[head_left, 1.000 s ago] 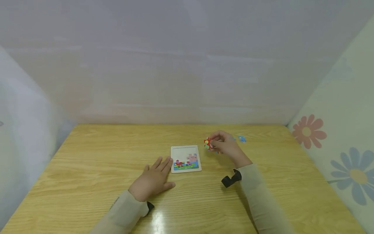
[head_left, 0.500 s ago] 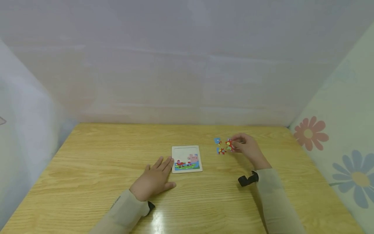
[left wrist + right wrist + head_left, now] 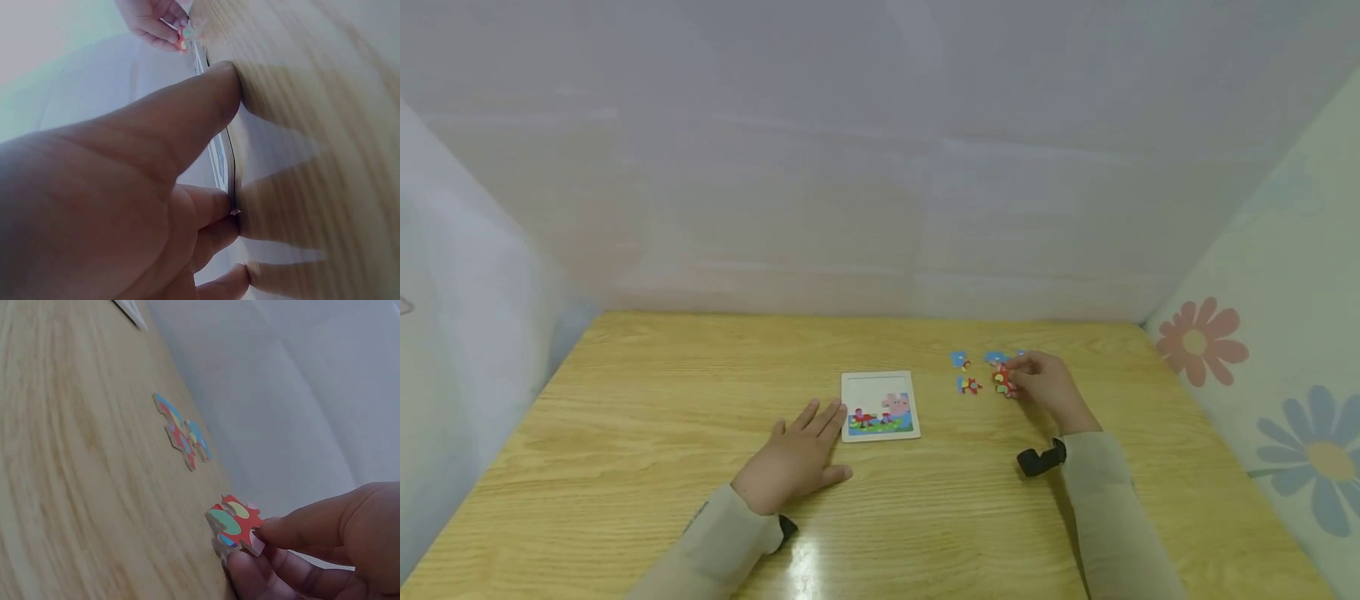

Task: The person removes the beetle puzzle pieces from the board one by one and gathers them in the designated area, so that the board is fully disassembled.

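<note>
My right hand [image 3: 1048,387] pinches a red jigsaw puzzle piece [image 3: 245,520] with yellow and green spots between thumb and fingers. It holds the piece tilted, close over the table, and in the right wrist view a bit of blue and purple shows beneath. My left hand [image 3: 793,462] lies flat with fingers spread, its fingertips at the left edge of a square puzzle tray [image 3: 880,376]. Filled pieces in the tray's lower part show a pink pig's head [image 3: 896,404] and green grass. Bare white backing shows in its upper part.
Left of my right hand lie two loose pieces, a blue one [image 3: 958,359] and a red, yellow and blue one [image 3: 969,386]. Behind the held piece is another blue piece [image 3: 996,357], with more blue [image 3: 1022,353] by the fingers. A pale wall [image 3: 880,283] borders the wooden table [image 3: 662,400].
My right hand has carried the red puzzle piece to the right, away from the tray, then slightly further right among the loose pieces. My left hand has stayed in place.
</note>
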A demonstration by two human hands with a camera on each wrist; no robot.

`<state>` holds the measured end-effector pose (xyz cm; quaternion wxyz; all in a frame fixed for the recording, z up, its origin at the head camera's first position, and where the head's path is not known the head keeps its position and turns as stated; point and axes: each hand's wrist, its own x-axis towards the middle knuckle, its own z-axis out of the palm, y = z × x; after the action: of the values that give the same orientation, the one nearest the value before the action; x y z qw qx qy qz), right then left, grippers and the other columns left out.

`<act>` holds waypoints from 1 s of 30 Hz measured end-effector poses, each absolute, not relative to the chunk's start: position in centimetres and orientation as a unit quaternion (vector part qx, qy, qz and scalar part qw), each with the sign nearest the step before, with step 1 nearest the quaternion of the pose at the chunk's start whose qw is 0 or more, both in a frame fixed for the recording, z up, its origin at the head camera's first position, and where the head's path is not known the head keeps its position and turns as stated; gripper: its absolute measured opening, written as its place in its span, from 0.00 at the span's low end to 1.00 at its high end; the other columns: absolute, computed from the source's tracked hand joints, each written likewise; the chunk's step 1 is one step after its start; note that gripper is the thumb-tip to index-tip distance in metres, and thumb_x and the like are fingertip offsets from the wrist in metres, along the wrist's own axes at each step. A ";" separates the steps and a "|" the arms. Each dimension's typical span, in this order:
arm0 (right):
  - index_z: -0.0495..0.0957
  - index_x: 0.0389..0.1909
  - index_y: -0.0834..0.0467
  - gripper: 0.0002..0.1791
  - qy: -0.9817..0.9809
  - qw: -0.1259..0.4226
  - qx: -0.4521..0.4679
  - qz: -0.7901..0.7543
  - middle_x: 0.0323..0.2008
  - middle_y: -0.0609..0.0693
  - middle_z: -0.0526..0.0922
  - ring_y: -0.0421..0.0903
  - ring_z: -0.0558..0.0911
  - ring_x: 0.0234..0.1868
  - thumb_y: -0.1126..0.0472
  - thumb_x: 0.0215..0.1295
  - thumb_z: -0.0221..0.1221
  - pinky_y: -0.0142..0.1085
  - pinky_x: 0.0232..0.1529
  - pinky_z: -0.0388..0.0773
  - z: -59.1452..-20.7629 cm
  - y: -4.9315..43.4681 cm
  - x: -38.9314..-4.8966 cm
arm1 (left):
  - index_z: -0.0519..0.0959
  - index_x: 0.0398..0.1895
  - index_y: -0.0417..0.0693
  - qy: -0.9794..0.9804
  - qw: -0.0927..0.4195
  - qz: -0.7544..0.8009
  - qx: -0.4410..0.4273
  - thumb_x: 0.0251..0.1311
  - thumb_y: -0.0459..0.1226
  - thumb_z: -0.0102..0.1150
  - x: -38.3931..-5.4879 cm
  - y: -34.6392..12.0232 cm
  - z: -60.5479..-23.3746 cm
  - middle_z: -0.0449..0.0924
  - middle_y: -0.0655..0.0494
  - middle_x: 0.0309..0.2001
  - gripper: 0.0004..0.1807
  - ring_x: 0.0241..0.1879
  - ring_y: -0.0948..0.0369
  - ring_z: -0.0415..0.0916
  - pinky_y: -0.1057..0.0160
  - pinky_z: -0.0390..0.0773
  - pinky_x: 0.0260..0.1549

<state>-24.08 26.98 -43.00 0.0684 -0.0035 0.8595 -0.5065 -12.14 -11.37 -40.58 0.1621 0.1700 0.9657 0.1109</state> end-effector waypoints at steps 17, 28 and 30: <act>0.83 0.49 0.65 0.10 0.919 0.061 0.001 -0.389 0.41 0.59 0.85 0.50 0.83 0.40 0.65 0.74 0.57 0.40 0.40 0.80 -43.0 26.6 -24.2 | 0.54 0.80 0.42 0.965 0.164 0.117 0.168 0.68 0.55 0.60 -11.9 -11.3 -40.1 0.48 0.48 0.81 0.47 0.79 0.42 0.43 0.27 0.51 0.68; 0.81 0.49 0.66 0.12 0.917 0.016 -0.033 -0.397 0.40 0.59 0.84 0.52 0.83 0.39 0.62 0.74 0.57 0.42 0.37 0.81 -42.5 24.9 -23.6 | 0.53 0.80 0.42 0.964 0.169 0.120 0.165 0.68 0.55 0.60 -11.9 -11.3 -40.1 0.48 0.49 0.81 0.47 0.79 0.42 0.43 0.27 0.50 0.68; 0.81 0.50 0.66 0.12 0.910 0.013 -0.055 -0.411 0.42 0.59 0.83 0.52 0.81 0.41 0.62 0.74 0.57 0.40 0.38 0.81 -42.3 23.9 -23.3 | 0.54 0.80 0.41 0.964 0.169 0.120 0.165 0.68 0.55 0.60 -11.9 -11.3 -40.0 0.48 0.48 0.81 0.47 0.79 0.42 0.42 0.27 0.50 0.68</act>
<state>-23.34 23.92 -42.32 0.0130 -0.0549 0.9099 -0.4109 -11.93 -11.30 -39.99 0.1688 0.1648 0.9643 0.1205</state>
